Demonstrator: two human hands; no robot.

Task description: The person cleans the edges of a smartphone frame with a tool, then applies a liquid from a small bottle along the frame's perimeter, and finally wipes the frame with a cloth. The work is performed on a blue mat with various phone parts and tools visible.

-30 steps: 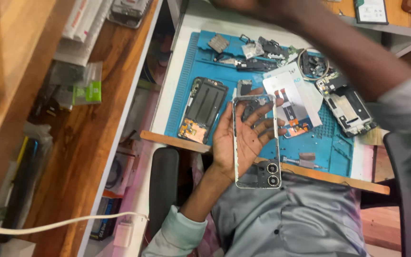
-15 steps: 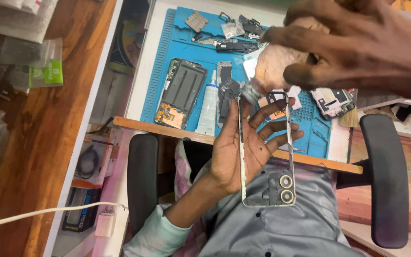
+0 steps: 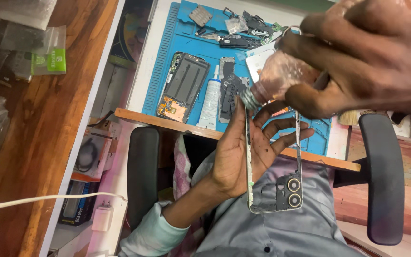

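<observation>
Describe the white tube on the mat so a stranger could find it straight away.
Start at the blue work mat on the white desk. Near its front edge lies a slim white tube, between the opened phone body and a dark inner frame. It alone is round, white and capped with a pointed nozzle.

The right hand [image 3: 362, 62], a second ago stretched away over the far side of the desk [image 3: 134, 95], now sits close above the frame [image 3: 274, 162], gripping a small clear bottle [image 3: 277, 78] whose threaded neck tips down onto the frame's top left corner. The left hand [image 3: 243, 152] holds the frame lower in view, nearer the body, with more of the chair showing.
</observation>
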